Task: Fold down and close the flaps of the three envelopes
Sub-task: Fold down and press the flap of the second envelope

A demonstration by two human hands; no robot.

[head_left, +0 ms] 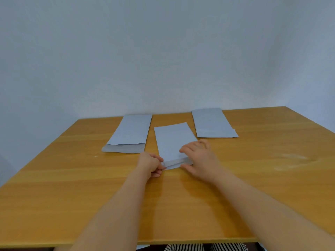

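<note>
The person is working on the middle envelope (172,140), which is lying flat on the wooden counter (72,178) directly under both hands. The left hand (150,164) is curling its fingers (160,167) closed, pinching the left end of the flap (176,162) at the near edge. The right hand (197,158) is resting over the right end with its fingers (187,148) spread apart and relaxed, pressing the paper down. The flap seems to be partway folded over, though the crease is hard to read here. Beyond the left fingers, the left envelope (129,134) is showing its near-end flap apparently unfolded. Beyond the right fingers, the right envelope (213,124) is looking closed, its flap lying flat. By this reading, one envelope is done, one is in hand, and one is waiting
</note>
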